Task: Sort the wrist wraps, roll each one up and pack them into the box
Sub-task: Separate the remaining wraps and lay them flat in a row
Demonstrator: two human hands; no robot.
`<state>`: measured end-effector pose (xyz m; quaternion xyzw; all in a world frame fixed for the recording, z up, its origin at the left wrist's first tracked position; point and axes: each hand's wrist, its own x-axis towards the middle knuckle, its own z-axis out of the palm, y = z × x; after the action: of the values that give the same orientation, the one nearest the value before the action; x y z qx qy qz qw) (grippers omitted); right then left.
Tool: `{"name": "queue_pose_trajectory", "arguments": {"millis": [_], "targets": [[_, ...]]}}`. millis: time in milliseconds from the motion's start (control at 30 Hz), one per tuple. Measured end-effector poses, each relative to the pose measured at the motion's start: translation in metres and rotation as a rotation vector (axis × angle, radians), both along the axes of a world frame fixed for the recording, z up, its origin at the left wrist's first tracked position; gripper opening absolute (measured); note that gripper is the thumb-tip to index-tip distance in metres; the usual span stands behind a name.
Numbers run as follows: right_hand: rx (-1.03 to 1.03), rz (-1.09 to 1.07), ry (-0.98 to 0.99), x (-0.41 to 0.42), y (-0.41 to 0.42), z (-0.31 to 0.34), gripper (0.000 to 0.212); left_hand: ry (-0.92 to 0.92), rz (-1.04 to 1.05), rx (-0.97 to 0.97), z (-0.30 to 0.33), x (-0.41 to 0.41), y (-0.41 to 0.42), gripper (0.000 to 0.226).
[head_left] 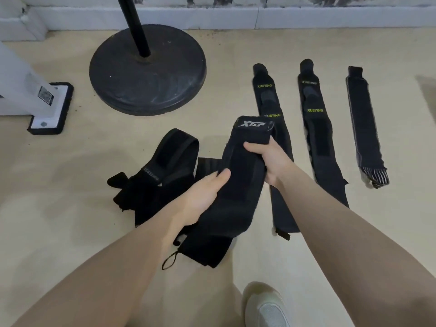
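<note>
Both hands grip one black wrap, the XTEP wrap [238,185], and lift it off the floor [70,185]. The right hand [271,161] is clenched on its right edge just below the top end, thumb across the front and fingers behind. The left hand [200,197] grips the left edge lower down, thumb [223,174] on the front face. The wrap is a long, flat band of soft woven cloth with a fuzzy surface. A silver XTEP mark sits on its top end, above the right hand's grip. Below the left hand's grip the band hangs down, and a thin cord loop [169,260] dangles from its bottom corner.

Left of the grips, beyond the left hand, a pile [155,175] of black wraps lies tangled on the floor, one strap arching up in a loop. Right of the grips, three wraps lie flat and straight, side by side. The first XUEYING wrap [266,95] passes partly behind the held band and the right hand. The second XUEYING wrap [316,119] lies clear of the hands. Both bear yellow-green lettering and a grey strip. The striped wrap [363,123], farthest right, has pale edges and a striped lower end.

Beyond the grips stands a round, scuffed, dark base [146,74] with a black pole [136,24] rising from it. The floor is smooth and beige. No box is in view.
</note>
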<state>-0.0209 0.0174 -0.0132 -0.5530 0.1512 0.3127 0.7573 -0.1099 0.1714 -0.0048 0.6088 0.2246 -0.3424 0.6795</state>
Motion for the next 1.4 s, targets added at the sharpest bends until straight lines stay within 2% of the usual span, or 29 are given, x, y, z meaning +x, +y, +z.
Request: {"name": "queue_pose_trajectory", "arguments": {"millis": [67,100,133,200,233,300,333,400,467,533,633,733,833,933,1033,1100,1133,1200,1233,1267,1333,1400], "targets": [[0.063,-0.096,0.044,0.005,-0.012,-0.009,0.046,0.135,0.12,-0.19,-0.014,0.008,0.002,0.062],[0.088,-0.129,0.065,0.006,-0.02,-0.013,0.048,0.141,0.128,-0.22,-0.024,0.013,0.001,0.067],[0.11,-0.146,0.084,0.007,-0.026,-0.016,0.048,0.127,0.098,-0.16,-0.034,0.017,-0.002,0.064],[0.109,-0.146,0.128,0.003,-0.037,-0.022,0.047,-0.017,-0.198,0.184,-0.056,0.019,-0.008,0.046],[0.077,-0.125,0.159,0.0,-0.04,-0.025,0.045,-0.174,-0.402,0.335,-0.068,0.02,-0.011,0.039],[0.009,-0.061,0.231,-0.007,-0.045,-0.035,0.046,-0.471,-0.831,0.527,-0.098,0.02,-0.012,0.04],[-0.018,-0.038,0.267,-0.009,-0.046,-0.04,0.048,-0.534,-1.022,0.604,-0.109,0.018,-0.011,0.044],[-0.063,-0.016,0.311,-0.009,-0.041,-0.043,0.045,-0.526,-1.289,0.749,-0.123,0.01,-0.006,0.052],[-0.076,-0.028,0.301,-0.004,-0.035,-0.043,0.037,-0.455,-1.371,0.849,-0.129,-0.004,-0.002,0.066],[-0.071,-0.03,0.295,0.0,-0.026,-0.041,0.037,-0.415,-1.401,0.949,-0.13,-0.019,0.002,0.079],[-0.028,-0.029,0.253,0.002,-0.009,-0.04,0.037,-0.402,-1.349,1.05,-0.132,-0.028,0.016,0.081],[0.067,0.051,0.119,0.0,0.013,-0.04,0.035,-0.326,-1.206,1.11,-0.133,-0.028,0.048,0.066],[0.121,0.092,0.059,-0.006,0.035,-0.039,0.034,-0.175,-1.079,1.204,-0.129,-0.027,0.098,0.061],[0.097,0.133,0.044,-0.009,0.056,-0.037,0.042,0.007,-0.947,1.21,-0.124,-0.032,0.151,0.063],[0.064,0.16,0.064,-0.015,0.079,-0.034,0.041,0.201,-0.806,1.053,-0.115,-0.047,0.187,0.065],[0.051,0.171,0.055,-0.022,0.093,-0.033,0.037,0.249,-0.73,0.991,-0.105,-0.048,0.193,0.066],[0.058,0.163,0.049,-0.025,0.1,-0.031,0.034,0.205,-0.715,1.01,-0.099,-0.043,0.19,0.069],[0.095,0.122,0.039,-0.031,0.111,-0.023,0.029,-0.086,-0.574,0.951,-0.075,-0.031,0.17,0.078],[0.116,0.089,0.034,-0.032,0.113,-0.019,0.028,-0.247,-0.436,0.815,-0.056,-0.024,0.154,0.074],[0.13,0.051,0.025,-0.033,0.114,-0.013,0.029,-0.318,-0.308,0.629,-0.034,-0.019,0.136,0.066],[0.132,-0.007,-0.002,-0.033,0.11,-0.002,0.032,-0.276,-0.157,0.335,0.008,-0.015,0.11,0.058],[0.15,-0.036,-0.042,-0.031,0.101,0.011,0.039,-0.24,-0.14,0.23,0.019,-0.014,0.101,0.06]]}}
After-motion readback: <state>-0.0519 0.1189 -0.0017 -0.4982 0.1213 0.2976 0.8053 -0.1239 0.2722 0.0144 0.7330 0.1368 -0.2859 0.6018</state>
